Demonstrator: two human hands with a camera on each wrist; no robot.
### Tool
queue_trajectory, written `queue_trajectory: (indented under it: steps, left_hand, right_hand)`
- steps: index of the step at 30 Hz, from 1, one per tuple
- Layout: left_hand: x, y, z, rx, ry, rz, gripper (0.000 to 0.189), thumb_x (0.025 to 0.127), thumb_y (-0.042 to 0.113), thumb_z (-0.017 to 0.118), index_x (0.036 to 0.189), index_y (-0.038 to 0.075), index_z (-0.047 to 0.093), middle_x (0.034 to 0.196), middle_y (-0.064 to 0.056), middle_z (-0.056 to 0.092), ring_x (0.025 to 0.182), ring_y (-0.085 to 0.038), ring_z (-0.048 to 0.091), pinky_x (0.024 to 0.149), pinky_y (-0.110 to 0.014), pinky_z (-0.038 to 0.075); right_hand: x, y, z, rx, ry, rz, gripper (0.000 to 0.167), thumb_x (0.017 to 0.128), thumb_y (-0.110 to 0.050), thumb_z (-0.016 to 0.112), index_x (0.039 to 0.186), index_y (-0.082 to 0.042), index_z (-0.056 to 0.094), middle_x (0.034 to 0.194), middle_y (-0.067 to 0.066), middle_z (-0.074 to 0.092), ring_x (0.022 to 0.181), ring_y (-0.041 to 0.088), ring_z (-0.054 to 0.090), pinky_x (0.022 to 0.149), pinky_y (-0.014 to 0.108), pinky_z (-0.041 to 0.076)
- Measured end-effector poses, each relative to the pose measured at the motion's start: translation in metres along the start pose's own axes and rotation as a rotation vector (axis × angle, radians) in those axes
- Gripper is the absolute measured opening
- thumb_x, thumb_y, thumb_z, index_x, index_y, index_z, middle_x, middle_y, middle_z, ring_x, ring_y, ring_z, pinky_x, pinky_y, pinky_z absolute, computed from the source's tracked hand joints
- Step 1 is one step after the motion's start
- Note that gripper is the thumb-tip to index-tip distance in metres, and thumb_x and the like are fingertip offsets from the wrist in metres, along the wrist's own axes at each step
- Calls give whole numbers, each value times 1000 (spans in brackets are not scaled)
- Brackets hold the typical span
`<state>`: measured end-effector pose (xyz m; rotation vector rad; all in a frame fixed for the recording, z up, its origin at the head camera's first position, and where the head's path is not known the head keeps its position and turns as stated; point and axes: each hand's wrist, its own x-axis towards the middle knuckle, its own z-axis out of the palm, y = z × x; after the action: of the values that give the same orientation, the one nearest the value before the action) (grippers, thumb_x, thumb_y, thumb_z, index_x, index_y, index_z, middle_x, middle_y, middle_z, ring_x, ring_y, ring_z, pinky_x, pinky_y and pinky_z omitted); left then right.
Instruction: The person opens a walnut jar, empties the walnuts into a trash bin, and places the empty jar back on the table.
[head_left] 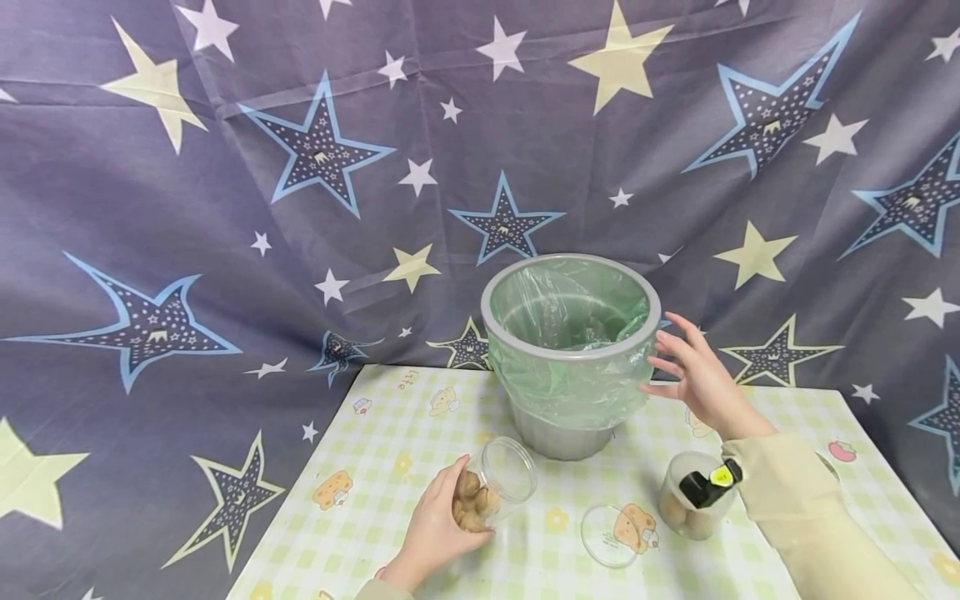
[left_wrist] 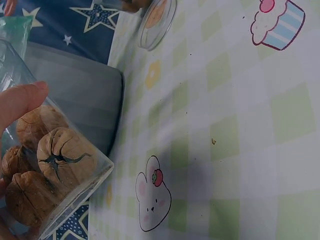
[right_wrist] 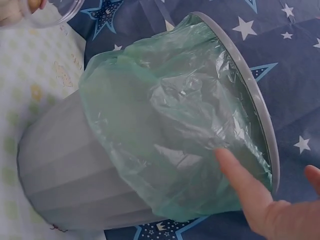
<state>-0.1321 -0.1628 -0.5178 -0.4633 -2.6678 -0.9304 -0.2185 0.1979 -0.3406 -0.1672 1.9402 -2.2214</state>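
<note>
My left hand (head_left: 437,523) grips a clear plastic jar (head_left: 507,479), tilted with its open mouth toward the right. Several brown walnuts (left_wrist: 65,155) lie in the jar's bottom end, and one shows a dark split shell. Beside the right side of a grey trash can (head_left: 566,437), my right hand (head_left: 701,379) is held with fingers spread and nothing in its grasp. A green plastic bag (right_wrist: 165,130) lines the can and folds over its rim. One right fingertip is close to the bag; whether it touches, I cannot tell.
A clear round lid (head_left: 609,537) lies flat on the checked tabletop (head_left: 375,467). Under my right forearm stands a second clear jar (head_left: 678,483) with walnuts, partly hidden by the black wrist camera (head_left: 705,487). A star-patterned curtain (head_left: 315,250) hangs behind the table.
</note>
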Motion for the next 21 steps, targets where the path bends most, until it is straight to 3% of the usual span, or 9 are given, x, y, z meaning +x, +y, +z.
queue_trajectory:
  steps: [12, 19, 21]
  left_hand:
    - [1, -1, 1, 3, -1, -9, 106, 56, 27, 91, 143, 10, 33, 127, -8, 53, 110, -25, 55, 92, -48, 50]
    - [3, -1, 0, 0, -4, 1, 105, 56, 26, 91, 143, 8, 34, 127, -9, 54, 110, -26, 55, 92, -49, 50]
    - [3, 0, 0, -1, 1, 4, 105, 56, 25, 91, 142, 8, 34, 126, -10, 54, 110, -26, 55, 92, -49, 50]
  right_hand:
    - [15, 6, 8, 77, 11, 68, 73, 99, -37, 43, 153, -25, -6, 150, 21, -8, 142, 43, -1, 88, 40, 53]
    - [21, 9, 16, 77, 103, 87, 72, 99, -32, 46, 152, -27, -1, 157, 13, -10, 144, 41, -1, 103, 49, 42]
    - [24, 10, 21, 66, 148, 77, 73, 98, -29, 49, 152, -26, 1, 155, 14, -1, 142, 40, 6, 103, 50, 40]
